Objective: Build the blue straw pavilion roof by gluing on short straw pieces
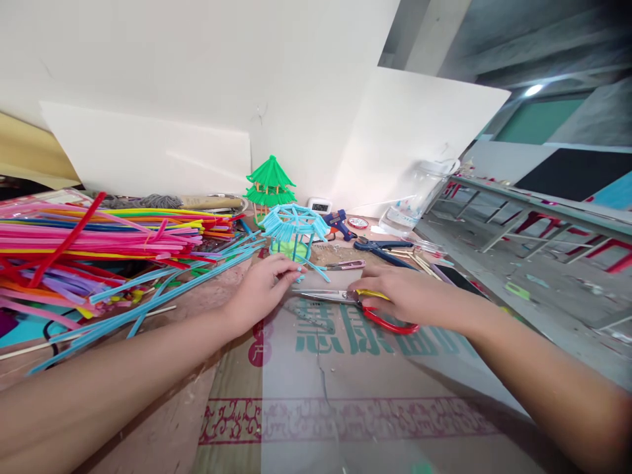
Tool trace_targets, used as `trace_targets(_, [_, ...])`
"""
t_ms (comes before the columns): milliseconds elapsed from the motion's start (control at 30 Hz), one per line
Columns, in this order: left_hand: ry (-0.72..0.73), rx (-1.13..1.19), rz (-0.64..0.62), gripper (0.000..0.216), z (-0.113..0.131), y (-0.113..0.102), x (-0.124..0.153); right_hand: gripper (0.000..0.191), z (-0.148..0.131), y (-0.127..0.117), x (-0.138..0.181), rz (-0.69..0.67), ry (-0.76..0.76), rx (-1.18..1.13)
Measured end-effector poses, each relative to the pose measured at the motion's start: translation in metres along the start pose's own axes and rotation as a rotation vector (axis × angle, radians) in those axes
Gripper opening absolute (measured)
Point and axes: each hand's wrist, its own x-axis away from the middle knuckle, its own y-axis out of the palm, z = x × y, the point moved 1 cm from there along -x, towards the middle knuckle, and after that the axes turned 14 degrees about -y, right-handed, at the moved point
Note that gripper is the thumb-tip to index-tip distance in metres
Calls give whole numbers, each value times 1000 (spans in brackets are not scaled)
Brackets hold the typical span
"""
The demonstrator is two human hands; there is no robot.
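Observation:
My left hand [261, 289] lies on the cardboard with its fingers pinched on a short piece of light blue pipe cleaner [313, 268]. This piece lies just in front of a small light blue pavilion [294, 228] made of pipe cleaners. My right hand [402, 296] rests over the handles of red-and-yellow scissors [345, 299], fingers curled on them. The scissor blades lie flat and point left toward my left hand. A green pavilion [270, 181] stands behind the blue one.
A big heap of coloured pipe cleaners [89, 243] fills the left. Behind are a blue glue gun [340, 222], blue pliers [382, 247], small thread snips [345, 265], a clear jar [419, 194] and white boards. The table edge runs along the right.

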Motion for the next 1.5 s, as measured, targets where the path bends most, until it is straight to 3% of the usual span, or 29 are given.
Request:
trace_targets(200, [-103,8,-114,25,4,5,5,36,-14,0,-35,141,190,194])
trace_targets(367, [-174,118,-89,27,3,5,2,32,-8,8,-69,157,285,184])
trace_targets(533, [-171,156,-113,25,-1,6,2,29,-1,19,-87,178,312,90])
trace_targets(667, [-152,131,-102,25,-1,5,2,18,0,21,-81,192,294,41])
trace_targets(767, [-153,98,-108,28,1,5,2,14,-4,18,-65,270,245,-107])
trace_targets(1000, [-176,90,-149,31,3,4,2,21,-32,24,-51,532,227,-876])
trace_targets(1233, [-132,66,-149,33,0,4,1,16,-29,33,-85,707,75,-734])
trace_targets(1367, [-129,75,-151,32,-3,4,0,15,-29,43,-91,801,74,-827])
trace_targets(1500, [-142,110,-187,29,-2,4,-1,19,-36,47,-88,797,103,-1023])
